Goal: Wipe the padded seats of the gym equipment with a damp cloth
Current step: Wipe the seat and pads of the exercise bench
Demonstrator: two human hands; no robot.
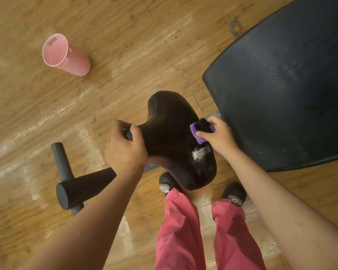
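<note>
Gripping noted, left hand [125, 151]: fingers curled over the narrow nose of the black saddle seat [168, 125], thumb wrapped round the far side. Clenched firmly on the seat; knuckles up.

Right hand [218, 136]: pinching a folded cloth [195, 128], purple with a black part, between thumb and curled fingers. The cloth is pressed flat on the wide rear of the seat, near its right edge. Fingers are only as far apart as the cloth's thickness.

Seat condition: dark, glossy, stitched seam along the rim. A pale, scuffed patch [200, 152] lies just on the near side of the cloth grip, touching distance from the thumb. The surface around it looks blotchy; whether wet or worn, cannot tell.

Just beyond the right hand's knuckles: a larger black pad [281, 90], speckled surface, close beside the seat.

Near side of the left-hand grip, lower down: a black cone-shaped bar end [82, 189] and a black tube [61, 160].

Well away from the left hand, across the wood floor [125, 45]: a pink bucket [66, 55].

Below both grips: red trousers [180, 230], black slippers [166, 182].
</note>
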